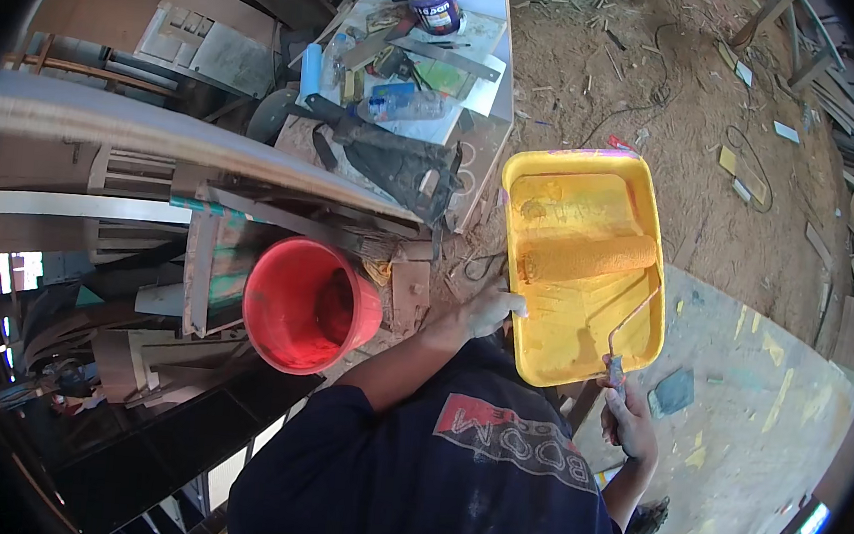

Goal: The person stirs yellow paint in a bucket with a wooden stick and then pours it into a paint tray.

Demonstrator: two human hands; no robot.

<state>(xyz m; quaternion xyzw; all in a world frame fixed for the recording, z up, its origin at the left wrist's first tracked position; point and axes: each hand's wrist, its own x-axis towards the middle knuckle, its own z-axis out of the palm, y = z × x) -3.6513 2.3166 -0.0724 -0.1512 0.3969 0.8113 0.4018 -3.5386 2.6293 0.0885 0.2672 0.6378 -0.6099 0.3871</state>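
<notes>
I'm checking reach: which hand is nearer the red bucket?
Left. The left hand, on the left edge of the yellow tray, is to the right of the red bucket; the right hand, around the roller handle, is farther right.

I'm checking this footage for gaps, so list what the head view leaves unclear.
All in the head view:
Fingers of the left hand: partly hidden by the yellow tray.
Lower end of the roller handle: covered by the right hand.
Dark patch inside the red bucket: too shadowed to identify.
</notes>
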